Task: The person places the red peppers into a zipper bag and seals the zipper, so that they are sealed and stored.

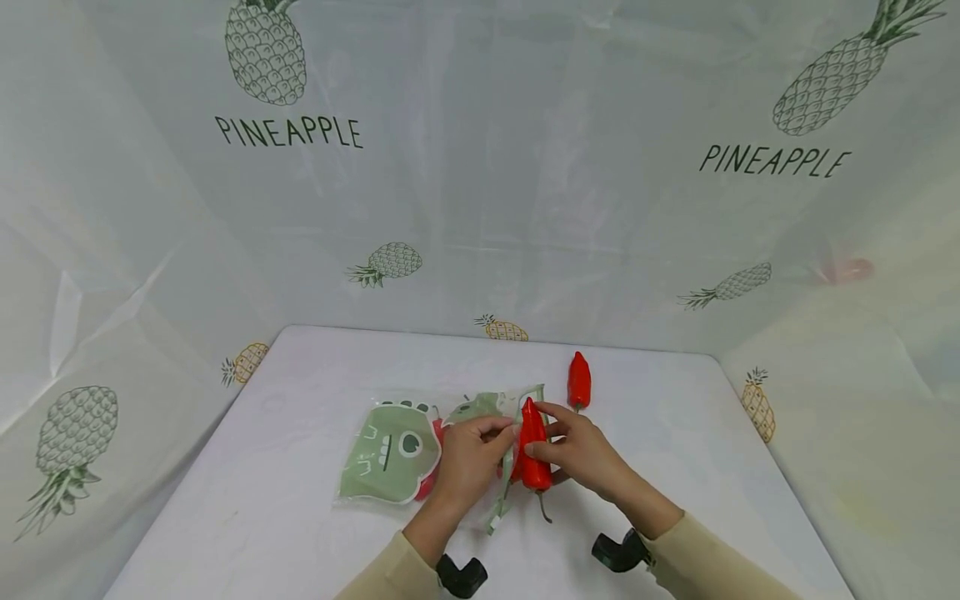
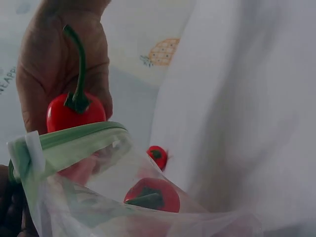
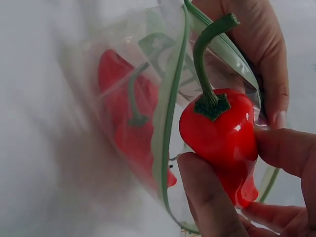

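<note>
At lower centre of the head view, the right hand [image 1: 581,454] pinches a red pepper [image 1: 534,450] between thumb and fingers [image 3: 207,197], stem end nearest the wrist cameras, tip aimed at the mouth of a clear zip bag [image 1: 495,454]. The left hand [image 1: 468,462] grips the bag's green rim [image 3: 168,123], holding it open; peppers already lie inside. Another pepper [image 1: 578,381] waits on the desk [image 1: 675,467], above right

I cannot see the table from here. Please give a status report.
Right hand grips red pepper at bag mouth. Left hand holds clear bag open; pepper already inside. Spare pepper behind. Nothing blocking.
</note>
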Tool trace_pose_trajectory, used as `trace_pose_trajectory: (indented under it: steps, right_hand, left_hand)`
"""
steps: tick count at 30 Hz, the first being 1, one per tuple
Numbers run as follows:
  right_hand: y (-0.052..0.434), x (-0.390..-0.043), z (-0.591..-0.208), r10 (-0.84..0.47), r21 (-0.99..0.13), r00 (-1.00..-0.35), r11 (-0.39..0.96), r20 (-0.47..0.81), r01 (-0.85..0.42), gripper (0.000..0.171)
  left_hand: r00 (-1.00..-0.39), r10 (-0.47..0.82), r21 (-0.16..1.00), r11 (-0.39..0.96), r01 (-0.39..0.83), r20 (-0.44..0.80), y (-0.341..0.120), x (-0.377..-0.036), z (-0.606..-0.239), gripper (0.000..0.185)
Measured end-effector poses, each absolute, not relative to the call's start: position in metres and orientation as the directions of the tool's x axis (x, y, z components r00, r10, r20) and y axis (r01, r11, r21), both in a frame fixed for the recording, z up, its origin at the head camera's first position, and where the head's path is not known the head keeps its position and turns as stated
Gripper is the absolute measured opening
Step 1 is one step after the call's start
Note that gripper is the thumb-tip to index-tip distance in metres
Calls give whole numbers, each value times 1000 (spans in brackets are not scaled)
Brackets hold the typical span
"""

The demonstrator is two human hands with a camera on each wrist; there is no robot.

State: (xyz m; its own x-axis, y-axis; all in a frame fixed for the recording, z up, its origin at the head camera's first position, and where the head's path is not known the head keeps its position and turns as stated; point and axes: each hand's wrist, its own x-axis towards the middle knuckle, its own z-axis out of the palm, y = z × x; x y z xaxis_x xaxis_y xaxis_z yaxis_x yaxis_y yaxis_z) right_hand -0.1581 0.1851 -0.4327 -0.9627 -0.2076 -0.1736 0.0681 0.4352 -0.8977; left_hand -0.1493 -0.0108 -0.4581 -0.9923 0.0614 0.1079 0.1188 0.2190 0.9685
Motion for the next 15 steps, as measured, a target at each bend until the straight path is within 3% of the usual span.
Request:
trace_pose_trajectory:
  steps: [10, 15]
  right_hand:
    - [166, -160, -441, -98, -914, -983, 392, -153, 103, 66]
    - [155, -159, -451, -52, -874, -997, 485, -65, 31, 64]
  left_hand:
    - [-984, 125, 985, 106, 137, 124, 1, -139, -453, 16]
    - [-986, 122, 991, 55, 124, 116, 4, -138, -451, 18]
